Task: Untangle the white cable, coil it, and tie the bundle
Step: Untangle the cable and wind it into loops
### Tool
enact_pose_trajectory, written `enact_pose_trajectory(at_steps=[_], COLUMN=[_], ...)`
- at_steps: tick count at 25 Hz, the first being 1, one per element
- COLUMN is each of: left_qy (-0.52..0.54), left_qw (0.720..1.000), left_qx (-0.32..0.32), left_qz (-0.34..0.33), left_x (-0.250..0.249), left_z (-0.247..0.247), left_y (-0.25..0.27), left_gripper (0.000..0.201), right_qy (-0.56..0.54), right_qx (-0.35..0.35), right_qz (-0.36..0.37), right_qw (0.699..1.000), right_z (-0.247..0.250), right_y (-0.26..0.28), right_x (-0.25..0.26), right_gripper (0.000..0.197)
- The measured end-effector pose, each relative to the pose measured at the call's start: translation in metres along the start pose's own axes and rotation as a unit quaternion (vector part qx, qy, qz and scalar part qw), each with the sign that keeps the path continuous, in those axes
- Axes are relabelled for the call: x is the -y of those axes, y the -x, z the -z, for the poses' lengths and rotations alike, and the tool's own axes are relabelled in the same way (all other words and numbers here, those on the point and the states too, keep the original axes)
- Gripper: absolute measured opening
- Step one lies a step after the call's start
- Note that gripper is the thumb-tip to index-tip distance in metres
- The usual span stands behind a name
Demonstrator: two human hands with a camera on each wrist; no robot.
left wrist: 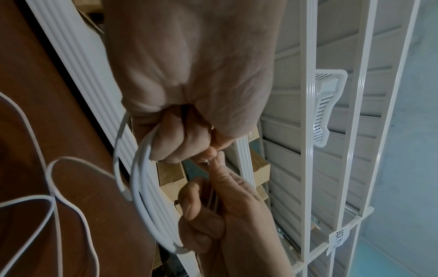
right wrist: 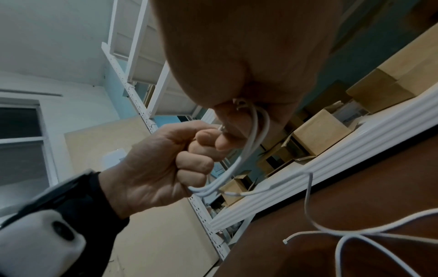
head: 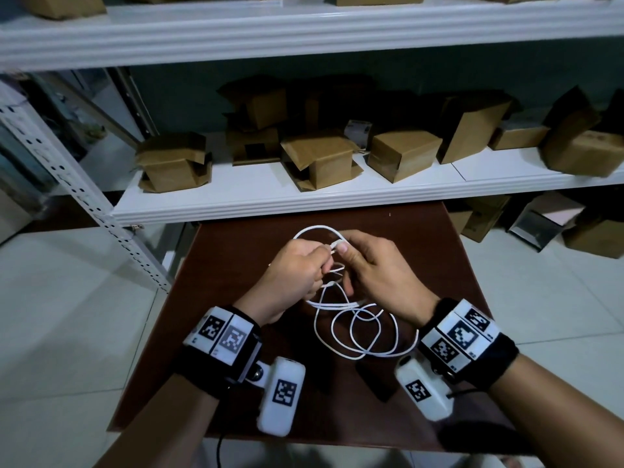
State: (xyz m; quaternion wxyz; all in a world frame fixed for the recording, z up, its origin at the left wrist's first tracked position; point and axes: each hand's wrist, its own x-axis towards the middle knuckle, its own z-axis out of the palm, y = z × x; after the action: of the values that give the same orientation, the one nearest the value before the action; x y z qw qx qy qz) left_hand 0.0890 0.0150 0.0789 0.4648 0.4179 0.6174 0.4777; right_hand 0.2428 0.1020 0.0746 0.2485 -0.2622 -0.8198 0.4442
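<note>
The white cable [head: 354,329] lies partly in loose overlapping loops on the brown table [head: 219,298], and a small coil of it rises between my hands. My left hand [head: 322,263] is a fist gripping several coiled strands [left wrist: 144,187]. Touching it, my right hand [head: 342,248] pinches a strand at the top of the coil between thumb and finger. In the right wrist view the strands [right wrist: 252,135] run from my right hand [right wrist: 234,116] down past my left fist [right wrist: 189,159]. A loose cable end [right wrist: 286,240] rests on the table.
A white shelf [head: 304,197] edge runs just beyond the table, stacked with several cardboard boxes [head: 320,157]. A perforated white rack post [head: 84,197] stands at the left. Tiled floor [head: 67,315] surrounds the small table, with more boxes [head: 594,234] on the floor at right.
</note>
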Motion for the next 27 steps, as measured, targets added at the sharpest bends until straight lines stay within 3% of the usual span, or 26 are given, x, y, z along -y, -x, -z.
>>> enact_pose_trajectory(at_steps=[8, 16, 19, 27], left_qy=[0.006, -0.001, -0.005, -0.004], left_qw=[1.0, 0.999, 0.997, 0.995], left_qx=[0.025, 0.048, 0.072, 0.078], left_qz=[-0.008, -0.001, -0.008, -0.056], left_x=[-0.004, -0.002, -0.002, -0.006], left_z=[0.006, 0.006, 0.006, 0.012], left_y=[0.002, 0.002, 0.002, 0.005], left_gripper=[0.043, 0.036, 0.035, 0.038], right_qy=[0.072, 0.072, 0.095, -0.044], right_qx=[0.023, 0.057, 0.031, 0.037], right_qz=[0.012, 0.045, 0.058, 0.021], right_qw=[0.997, 0.995, 0.993, 0.998], right_z=[0.002, 0.002, 0.001, 0.001], right_y=[-0.002, 0.001, 0.0, -0.005], right_x=[-0.003, -0.008, -0.011, -0.01], right_gripper=[0.025, 0.023, 0.024, 0.036])
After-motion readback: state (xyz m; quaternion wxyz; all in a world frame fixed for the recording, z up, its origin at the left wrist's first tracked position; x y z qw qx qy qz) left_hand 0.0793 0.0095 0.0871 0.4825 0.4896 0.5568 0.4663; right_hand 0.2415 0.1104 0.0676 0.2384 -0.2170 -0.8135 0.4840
